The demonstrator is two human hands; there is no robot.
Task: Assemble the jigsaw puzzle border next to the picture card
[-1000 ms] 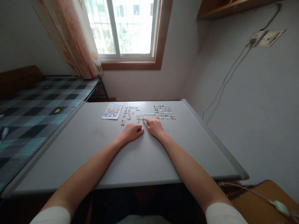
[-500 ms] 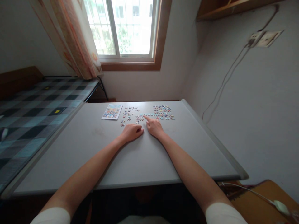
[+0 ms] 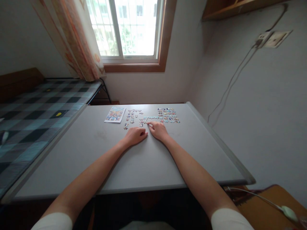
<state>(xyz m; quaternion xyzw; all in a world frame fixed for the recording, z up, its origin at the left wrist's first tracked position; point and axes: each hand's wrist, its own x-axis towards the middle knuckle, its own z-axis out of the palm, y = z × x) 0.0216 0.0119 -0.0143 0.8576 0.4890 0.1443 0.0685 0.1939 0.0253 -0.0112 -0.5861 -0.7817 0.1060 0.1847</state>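
Note:
My left hand (image 3: 136, 135) rests on the table in a loose fist, just in front of the jigsaw pieces, with nothing visible in it. Beside it, my right hand (image 3: 158, 130) is closed, its fingers bent and the fingertips low at the near edge of a partly joined group of jigsaw pieces (image 3: 142, 122). Whether a piece sits under those fingertips is too small to see. A light blue joined strip of pieces (image 3: 153, 117) runs to the right behind the right hand. Loose jigsaw pieces (image 3: 130, 116) lie to the left, and several rows of pieces (image 3: 167, 111) lie to the right.
A printed picture sheet (image 3: 115, 115) lies left of the pieces on the white table (image 3: 96, 159). A bed with a checked cover (image 3: 48, 108) stands left. To the right are a wall with a socket (image 3: 262, 39) and a wooden seat (image 3: 275, 204) carrying a white cable.
My right index finger, stretched toward the blue strip before, has drawn back and bent toward me. My left hand has not moved.

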